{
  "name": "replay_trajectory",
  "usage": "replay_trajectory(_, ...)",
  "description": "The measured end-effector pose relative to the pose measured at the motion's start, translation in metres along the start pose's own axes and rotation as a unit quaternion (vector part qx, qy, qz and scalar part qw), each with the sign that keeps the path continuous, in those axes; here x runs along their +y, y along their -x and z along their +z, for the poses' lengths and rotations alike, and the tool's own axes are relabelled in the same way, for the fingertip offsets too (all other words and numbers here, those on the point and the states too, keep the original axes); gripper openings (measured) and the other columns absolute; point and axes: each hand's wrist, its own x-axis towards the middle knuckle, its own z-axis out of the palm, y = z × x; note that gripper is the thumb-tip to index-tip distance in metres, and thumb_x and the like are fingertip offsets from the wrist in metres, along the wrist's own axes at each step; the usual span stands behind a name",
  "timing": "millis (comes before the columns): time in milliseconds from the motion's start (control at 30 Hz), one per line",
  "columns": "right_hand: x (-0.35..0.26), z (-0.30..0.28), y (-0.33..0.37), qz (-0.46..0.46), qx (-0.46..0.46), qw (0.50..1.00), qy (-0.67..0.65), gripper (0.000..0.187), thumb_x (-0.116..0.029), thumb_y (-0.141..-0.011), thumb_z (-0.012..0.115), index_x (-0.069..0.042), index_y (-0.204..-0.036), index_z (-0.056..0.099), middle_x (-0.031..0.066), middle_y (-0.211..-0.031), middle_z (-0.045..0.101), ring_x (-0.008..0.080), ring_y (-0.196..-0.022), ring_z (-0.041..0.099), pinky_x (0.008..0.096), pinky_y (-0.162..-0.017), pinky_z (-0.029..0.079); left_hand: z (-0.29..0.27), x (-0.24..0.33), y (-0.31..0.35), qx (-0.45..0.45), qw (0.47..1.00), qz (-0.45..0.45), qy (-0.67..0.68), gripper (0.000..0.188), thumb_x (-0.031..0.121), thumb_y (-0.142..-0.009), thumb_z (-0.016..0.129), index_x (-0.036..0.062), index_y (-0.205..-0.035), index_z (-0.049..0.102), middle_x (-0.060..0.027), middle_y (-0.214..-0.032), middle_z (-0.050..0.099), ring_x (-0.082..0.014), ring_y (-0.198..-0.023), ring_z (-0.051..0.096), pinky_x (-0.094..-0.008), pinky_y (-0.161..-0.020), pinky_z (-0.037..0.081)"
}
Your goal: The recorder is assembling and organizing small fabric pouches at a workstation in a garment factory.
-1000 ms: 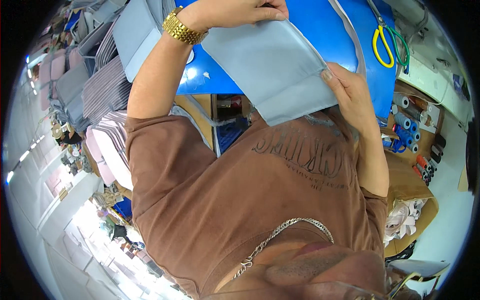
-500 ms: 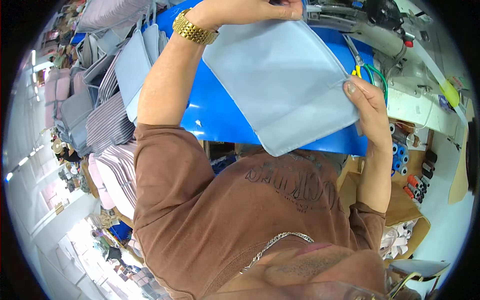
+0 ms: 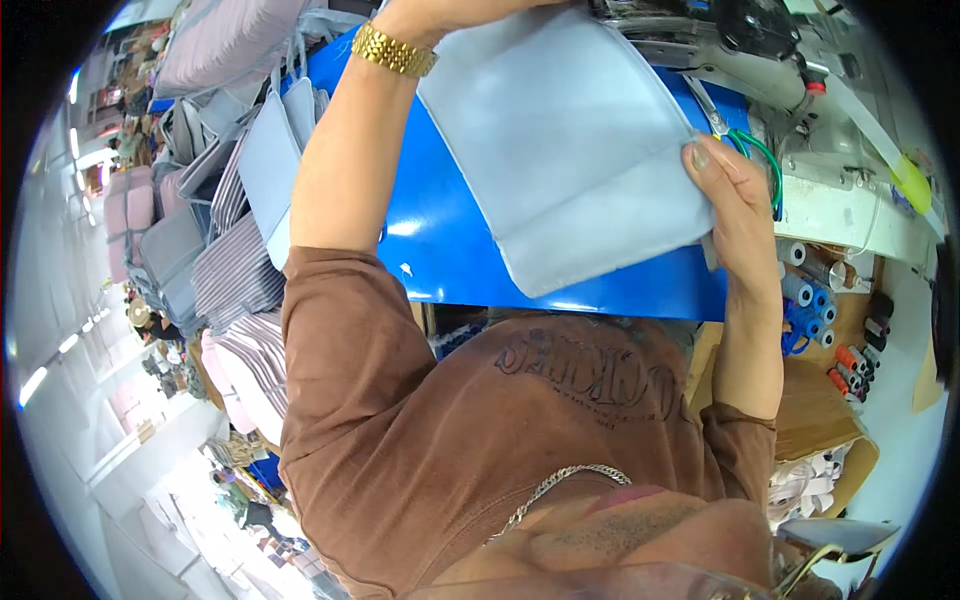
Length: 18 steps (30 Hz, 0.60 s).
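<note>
A light blue-grey panel (image 3: 570, 150) with rounded corners and stitched edges lies slantwise over a blue tabletop (image 3: 430, 240). It looks like smooth sheet material, with a seam across its lower part. My right hand (image 3: 730, 185) pinches its right edge, thumb on top. At the panel's far end is my left hand (image 3: 455, 12), below a gold watch (image 3: 393, 50). The picture's top edge cuts off most of its fingers, which seem closed on the panel. Beside that far end stands a sewing machine (image 3: 745, 30); where the panel meets it is hidden.
Scissors (image 3: 708, 105) with green and yellow handles lie right of the panel. Stacked grey and striped pieces (image 3: 240, 270) crowd the left. Blue thread spools (image 3: 815, 300) and a cardboard box (image 3: 815, 405) with scraps sit low on the right.
The panel has slid away from me toward the sewing machine and turned slightly. My left hand has moved farther up, mostly out of the picture. My right hand keeps its pinch on the edge.
</note>
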Motion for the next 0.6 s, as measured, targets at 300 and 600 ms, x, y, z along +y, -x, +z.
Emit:
replay_trajectory(300, 0.016, 0.033, -0.008, -0.042, 0.061, 0.997, -0.024, 0.029, -0.028, -0.102, 0.055, -0.002, -0.105, 0.067, -0.0023, -0.077, 0.062, 0.002, -0.066, 0.051, 0.019, -0.058, 0.041, -0.016, -0.025, -0.028, -0.033, 0.944, 0.183, -0.273, 0.036, 0.014, -0.09, 0.063, 0.0023, -0.124, 0.064, -0.0167, -0.123, 0.066, -0.0293, -0.113, 0.06, -0.0392, -0.101, 0.045)
replay_trajectory(600, 0.0, 0.055, -0.033, -0.071, 0.052, 0.996, -0.003, 0.028, -0.025, -0.103, 0.05, -0.003, -0.107, 0.066, 0.0036, -0.075, 0.064, 0.0092, -0.055, 0.055, 0.0231, -0.049, 0.044, -0.033, -0.062, -0.02, 0.098, 0.904, 0.134, -0.394, 0.032, 0.015, -0.089, 0.063, 0.0, -0.116, 0.065, -0.0224, -0.113, 0.067, -0.0369, -0.103, 0.063, -0.0411, -0.092, 0.048)
